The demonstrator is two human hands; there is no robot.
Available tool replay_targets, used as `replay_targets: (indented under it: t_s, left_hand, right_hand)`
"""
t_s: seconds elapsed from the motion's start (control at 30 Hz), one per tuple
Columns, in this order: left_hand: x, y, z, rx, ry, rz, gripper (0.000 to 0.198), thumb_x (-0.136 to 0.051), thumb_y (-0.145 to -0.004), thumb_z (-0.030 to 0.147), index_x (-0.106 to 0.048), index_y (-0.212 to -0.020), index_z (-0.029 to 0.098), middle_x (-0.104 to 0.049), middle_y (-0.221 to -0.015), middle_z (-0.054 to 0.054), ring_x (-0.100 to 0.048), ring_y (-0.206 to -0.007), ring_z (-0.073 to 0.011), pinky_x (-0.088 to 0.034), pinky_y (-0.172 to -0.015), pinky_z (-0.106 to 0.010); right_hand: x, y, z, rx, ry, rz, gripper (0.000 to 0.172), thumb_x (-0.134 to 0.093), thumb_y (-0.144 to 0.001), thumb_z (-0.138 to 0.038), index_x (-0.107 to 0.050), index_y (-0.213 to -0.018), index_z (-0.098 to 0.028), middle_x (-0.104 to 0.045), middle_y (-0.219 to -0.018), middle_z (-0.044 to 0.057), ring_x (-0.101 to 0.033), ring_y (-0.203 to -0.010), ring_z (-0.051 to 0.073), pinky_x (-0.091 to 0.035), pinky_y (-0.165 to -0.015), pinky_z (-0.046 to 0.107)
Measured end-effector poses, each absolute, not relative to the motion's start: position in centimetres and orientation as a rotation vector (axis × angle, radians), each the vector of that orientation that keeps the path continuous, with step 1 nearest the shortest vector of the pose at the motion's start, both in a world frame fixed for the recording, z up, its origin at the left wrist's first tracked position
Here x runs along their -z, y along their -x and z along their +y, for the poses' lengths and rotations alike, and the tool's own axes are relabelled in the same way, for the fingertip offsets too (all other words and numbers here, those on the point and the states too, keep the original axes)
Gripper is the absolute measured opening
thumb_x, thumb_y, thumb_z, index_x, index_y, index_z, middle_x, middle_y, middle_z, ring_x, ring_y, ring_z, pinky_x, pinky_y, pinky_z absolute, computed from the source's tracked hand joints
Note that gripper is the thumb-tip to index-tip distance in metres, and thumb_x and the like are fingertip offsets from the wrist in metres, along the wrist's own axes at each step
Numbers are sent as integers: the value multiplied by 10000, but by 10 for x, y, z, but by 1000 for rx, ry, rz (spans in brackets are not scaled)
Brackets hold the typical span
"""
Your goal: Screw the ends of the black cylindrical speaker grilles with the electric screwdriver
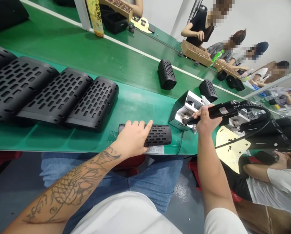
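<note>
Black, matt and pierced by staggered slots, the shell (159, 135) lies lengthwise at the near edge of the green tabletop (140, 104), with what looks like clear film (157, 149) beneath. Left grip (132, 138): clasped across the shell, fingers towards its far edge, thumb at the near side. Right grip (206, 121): closed round the driver (223, 110), a smooth black cylinder whose tip points into the front of the box (179, 109); whether they touch cannot be told. For good control, the driver should probably be kept aligned with the box's opening, its cable slack, and the shell pressed flat so that its rounded edges do not rock. Box casing: squared, bright metal face, dark side. To the left, larger slotted panels (94, 104) overlap in a row. Beyond the box, two slotted units (167, 74) are set near the white rail (140, 52); past it, shallow cardboard trays (196, 54) hold small parts.
</note>
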State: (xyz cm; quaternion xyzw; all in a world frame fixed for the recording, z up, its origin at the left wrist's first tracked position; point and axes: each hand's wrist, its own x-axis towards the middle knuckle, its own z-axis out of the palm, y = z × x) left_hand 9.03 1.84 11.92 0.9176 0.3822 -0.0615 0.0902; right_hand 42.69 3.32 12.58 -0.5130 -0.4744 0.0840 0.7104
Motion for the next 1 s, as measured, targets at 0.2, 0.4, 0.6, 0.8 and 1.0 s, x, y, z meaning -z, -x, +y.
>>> replay_targets:
  t_s: [0.2,0.4,0.6,0.8,1.0]
  left_hand:
    - [-120,-91,17,127,-2732,1124,1039,-874,-971,522,-495,-1794,12,-763,-1406,-289,-741,-1233,-457,-484,-976,-530]
    - [-118,-90,16,108,-2719,1135,1025,-894,-968,506,-497,-1788,35,-761,-1422,-284,-734,-1247,-451,-454,-986,-506]
    - [-119,-90,14,95,-2737,1129,1046,-890,-974,488,-472,-1800,0,-754,-1417,-299,-732,-1268,-461,-448,-980,-506]
    - [-118,-89,13,53,-2736,1114,1002,-880,-986,490,-497,-1776,8,-759,-1427,-299,-735,-1250,-458,-458,-976,-512]
    - [-118,-89,13,48,-2717,1107,977,-882,-990,472,-500,-1768,19,-750,-1450,-305,-726,-1281,-462,-454,-1003,-512]
  right_hand:
    - [-160,-383,-15,-350,970,-1060,475,-1026,-906,-618,-699,-1017,-292,-614,-618,-117,-574,-451,140,-598,-536,330]
    - [-178,-307,-67,-614,787,-1246,442,-980,-950,-683,-714,-1025,-338,-629,-604,-114,-539,-382,145,-578,-474,331]
    - [-171,-268,-58,-729,694,-1310,423,-962,-986,-644,-692,-1038,-322,-651,-592,-116,-575,-389,132,-617,-499,313]
    - [-164,-253,-42,-775,789,-1335,550,-976,-920,-745,-635,-985,-318,-631,-553,-118,-552,-373,140,-603,-473,332]
    - [-148,-255,-38,-853,765,-1371,435,-981,-964,-595,-648,-971,-316,-662,-617,-99,-569,-404,144,-609,-498,349]
